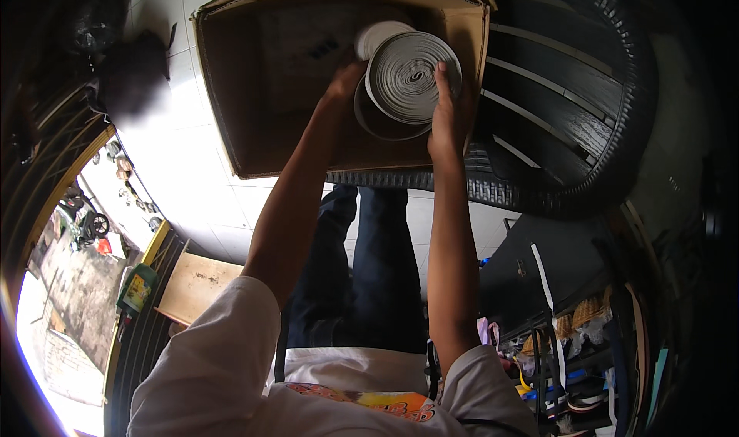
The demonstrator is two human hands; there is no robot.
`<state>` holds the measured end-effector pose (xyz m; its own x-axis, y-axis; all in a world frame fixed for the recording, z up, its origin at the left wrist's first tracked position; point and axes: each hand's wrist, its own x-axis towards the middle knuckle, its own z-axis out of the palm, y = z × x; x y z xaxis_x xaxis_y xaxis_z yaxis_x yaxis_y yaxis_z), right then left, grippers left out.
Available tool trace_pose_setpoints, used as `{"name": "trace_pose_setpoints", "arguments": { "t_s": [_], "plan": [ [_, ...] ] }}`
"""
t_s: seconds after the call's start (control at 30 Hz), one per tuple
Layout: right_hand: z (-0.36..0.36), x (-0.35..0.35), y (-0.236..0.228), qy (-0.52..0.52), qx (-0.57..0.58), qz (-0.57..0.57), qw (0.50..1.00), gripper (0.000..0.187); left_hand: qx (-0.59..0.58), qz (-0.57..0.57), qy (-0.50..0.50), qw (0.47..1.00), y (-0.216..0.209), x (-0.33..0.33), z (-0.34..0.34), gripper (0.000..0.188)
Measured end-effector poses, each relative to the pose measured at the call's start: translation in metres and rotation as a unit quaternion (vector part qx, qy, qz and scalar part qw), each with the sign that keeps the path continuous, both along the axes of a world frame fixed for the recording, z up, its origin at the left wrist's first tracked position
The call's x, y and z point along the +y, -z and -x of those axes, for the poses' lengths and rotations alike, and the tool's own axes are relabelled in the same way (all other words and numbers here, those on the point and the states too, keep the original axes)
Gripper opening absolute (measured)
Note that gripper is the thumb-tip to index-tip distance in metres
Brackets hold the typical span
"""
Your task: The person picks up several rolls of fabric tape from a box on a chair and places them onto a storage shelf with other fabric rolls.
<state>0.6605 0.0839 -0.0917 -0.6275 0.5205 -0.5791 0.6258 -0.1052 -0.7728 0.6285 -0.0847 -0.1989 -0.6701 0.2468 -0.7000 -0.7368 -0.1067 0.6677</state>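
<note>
A coiled roll of pale grey-white webbing (414,79) is held over the open cardboard box (269,148), its flat spiral face turned up. My right hand (445,121) is closed on its right edge, thumb lying across the face. At the left edge, my left hand (348,79) grips the roll too, its fingers mostly hidden behind it. A loose loop of the strap (389,138) hangs below the roll. Just beyond, partly covered, shows another pale round roll (379,35). Shadow makes the box bottom hard to read.
Beneath and right of the box is a black slatted seat with a woven rim (627,91). White floor tiles (185,121) show at left, near a wooden board (196,283). A rack of footwear and hanging things (585,391) stands at lower right. An open doorway lies left.
</note>
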Motion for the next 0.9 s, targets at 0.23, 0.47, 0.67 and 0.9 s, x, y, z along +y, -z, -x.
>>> {"name": "trace_pose_setpoints", "arguments": {
  "t_s": [0.23, 0.47, 0.67, 0.9],
  "plan": [
    [0.009, -0.013, -0.056, -0.025, 0.123, 0.002, 0.992, 0.057, 0.196, -0.069, -0.066, 0.976, -0.129, -0.018, -0.012, 0.043],
    [-0.043, 0.007, -0.177, 0.007, 0.132, 0.118, 0.984, 0.053, 0.076, -0.016, -0.102, 0.992, -0.196, -0.036, -0.046, 0.041],
    [-0.131, 0.034, -0.362, -0.003, 0.186, -0.137, 0.973, 0.044, 0.107, -0.022, -0.106, 0.988, -0.270, -0.082, -0.111, 0.054],
    [-0.288, 0.043, -0.554, -0.088, 0.280, -0.317, 0.902, 0.038, 0.122, -0.139, 0.019, 0.983, -0.347, -0.083, -0.208, 0.052]
  ]
}}
